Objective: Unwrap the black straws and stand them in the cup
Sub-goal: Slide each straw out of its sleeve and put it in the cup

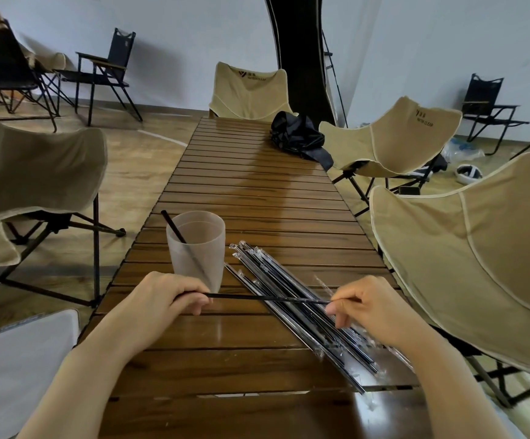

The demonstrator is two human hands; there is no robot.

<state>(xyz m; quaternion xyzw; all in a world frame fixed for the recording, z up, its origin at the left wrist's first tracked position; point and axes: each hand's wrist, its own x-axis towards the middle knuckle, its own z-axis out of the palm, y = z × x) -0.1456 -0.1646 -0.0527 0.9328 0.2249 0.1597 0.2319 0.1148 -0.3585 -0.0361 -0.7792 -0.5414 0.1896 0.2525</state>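
Note:
A frosted plastic cup (208, 245) stands on the slatted wooden table (257, 191) with one black straw (175, 229) leaning in it. To its right lies a pile of wrapped black straws (292, 299) in clear sleeves. I hold one black straw (257, 298) level above the table. My left hand (165, 299) grips its left end just in front of the cup. My right hand (374, 307) pinches its right end, over the pile; whether clear wrapper is between those fingers I cannot tell.
A black bag (298, 136) lies at the table's far right. Beige folding chairs stand at the left (35, 172), the far end (247, 93) and the right (479, 248). A white surface (19, 369) sits at the near left.

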